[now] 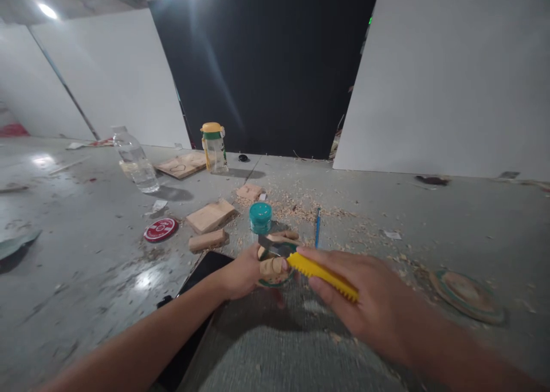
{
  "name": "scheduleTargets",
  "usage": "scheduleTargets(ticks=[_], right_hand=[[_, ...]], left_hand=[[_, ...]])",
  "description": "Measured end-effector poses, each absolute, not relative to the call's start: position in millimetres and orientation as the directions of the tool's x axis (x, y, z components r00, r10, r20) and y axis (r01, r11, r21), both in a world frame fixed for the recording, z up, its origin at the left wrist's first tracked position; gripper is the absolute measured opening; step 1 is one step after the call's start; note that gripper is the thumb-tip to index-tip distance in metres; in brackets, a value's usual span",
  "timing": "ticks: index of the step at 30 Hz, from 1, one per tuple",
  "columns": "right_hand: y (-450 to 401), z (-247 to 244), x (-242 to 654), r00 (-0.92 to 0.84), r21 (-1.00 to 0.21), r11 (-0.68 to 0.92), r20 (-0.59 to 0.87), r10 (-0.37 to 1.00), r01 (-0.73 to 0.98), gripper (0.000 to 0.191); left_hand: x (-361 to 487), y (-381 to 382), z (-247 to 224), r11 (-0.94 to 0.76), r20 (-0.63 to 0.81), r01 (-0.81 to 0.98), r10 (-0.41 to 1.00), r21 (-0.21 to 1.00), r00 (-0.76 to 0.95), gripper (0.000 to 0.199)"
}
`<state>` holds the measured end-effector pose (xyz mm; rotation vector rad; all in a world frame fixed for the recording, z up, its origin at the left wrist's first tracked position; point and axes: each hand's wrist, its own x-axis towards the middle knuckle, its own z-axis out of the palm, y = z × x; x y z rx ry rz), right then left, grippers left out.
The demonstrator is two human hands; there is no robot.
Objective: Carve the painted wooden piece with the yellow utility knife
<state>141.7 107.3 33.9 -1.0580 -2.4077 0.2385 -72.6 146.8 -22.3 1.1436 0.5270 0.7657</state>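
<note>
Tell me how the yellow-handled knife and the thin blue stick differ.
The yellow-handled knife is gripped in the right hand; the thin blue stick lies on the floor. The knife's handle is yellow with a ridged edge, while the stick is blue. The knife is broader, the stick much slimmer. Both are long and narrow.

The disc [277, 281] is being partly covered by the left hand [243, 271], and the rear of the knife [324, 275] is being hidden by the right hand [365, 280]. The pen's [318, 226] near end is being masked too. The slab [209, 262] is being crossed by the left forearm [167, 326] and cut off by the bottom edge. The sheet [17, 247] is being cropped at left, the black panel [266, 65] at top. The lid's [161, 230] lettering is being shown too small for reading.
</note>
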Motion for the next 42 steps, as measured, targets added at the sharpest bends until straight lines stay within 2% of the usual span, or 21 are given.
scheduleTargets(ticks=[4, 11, 13, 19, 23, 25, 30, 32, 36, 39, 42], right_hand=[[109.2, 33.7, 144.9, -0.584, -0.402, 0.656, 0.301, 0.754, 0.639, 0.037], [110.4, 33.1, 147.1, -0.588, -0.324, 0.693, 0.370, 0.719, 0.644, 0.038], [108.9, 32.8, 146.4, -0.585, -0.259, 0.697, 0.395, 0.708, 0.669, 0.038], [101.0, 29.1, 143.9, -0.588, 0.056, 0.655, 0.503, 0.633, 0.754, 0.037], [104.9, 28.7, 146.4, -0.537, 0.141, 0.562, 0.546, 0.643, 0.815, 0.039], [109.5, 29.7, 149.4, -0.494, 0.094, 0.535, 0.543, 0.679, 0.839, 0.038], [114.0, 36.2, 149.0, -0.492, -0.247, 0.625, 0.435, 0.754, 0.740, 0.035], [112.5, 39.1, 146.0, -0.511, -0.321, 0.610, 0.344, 0.788, 0.724, 0.029], [110.2, 40.7, 144.5, -0.567, -0.375, 0.600, 0.209, 0.797, 0.706, 0.022], [110.1, 38.4, 146.2, -0.574, -0.372, 0.614, 0.226, 0.787, 0.696, 0.021], [110.4, 35.6, 146.4, -0.550, -0.320, 0.601, 0.242, 0.799, 0.733, 0.022]], left_hand=[[-74.9, 147.5, -23.3, 0.241, 0.027, -0.310, 0.748, 0.920, 0.663, 0.075], [-72.3, 148.6, -22.5, 0.131, 0.057, -0.294, 0.830, 0.947, 0.555, 0.071], [-71.0, 148.2, -20.8, 0.112, 0.055, -0.278, 0.846, 0.954, 0.530, 0.072], [-68.4, 145.1, -14.3, 0.100, 0.003, -0.201, 0.889, 0.974, 0.458, 0.075], [-66.2, 144.5, -12.7, 0.029, 0.000, -0.089, 0.949, 0.996, 0.315, 0.056], [-66.1, 145.3, -14.2, 0.021, 0.008, -0.085, 0.946, 0.996, 0.324, 0.049], [-69.5, 148.9, -22.6, 0.079, 0.060, -0.266, 0.875, 0.961, 0.480, 0.057], [-71.5, 149.4, -25.0, 0.091, 0.092, -0.309, 0.843, 0.947, 0.530, 0.063], [-73.6, 147.7, -24.6, 0.121, 0.102, -0.312, 0.785, 0.942, 0.611, 0.070], [-72.1, 145.9, -21.2, 0.106, 0.095, -0.285, 0.787, 0.953, 0.609, 0.069], [-68.7, 144.1, -15.8, 0.052, 0.085, -0.235, 0.839, 0.971, 0.538, 0.066]])
